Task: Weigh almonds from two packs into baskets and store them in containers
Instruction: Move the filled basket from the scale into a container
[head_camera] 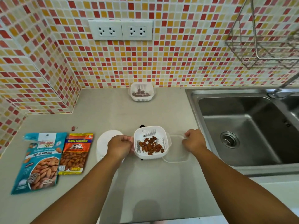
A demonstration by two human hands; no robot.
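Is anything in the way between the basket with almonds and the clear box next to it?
Nothing visible is. The white slotted plastic basket sits directly beside the clear plastic container, with only the right hand gripping the container's far edge.

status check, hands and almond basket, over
Left hand pinching near basket's handle; right hand gripping clear container rim. Almonds in basket. Nothing blocking.

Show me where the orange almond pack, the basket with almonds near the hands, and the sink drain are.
orange almond pack (76,152): head view, middle of its front label.
white basket (164,136): head view, its right inner wall.
sink drain (229,139): head view, centre of the metal strainer.
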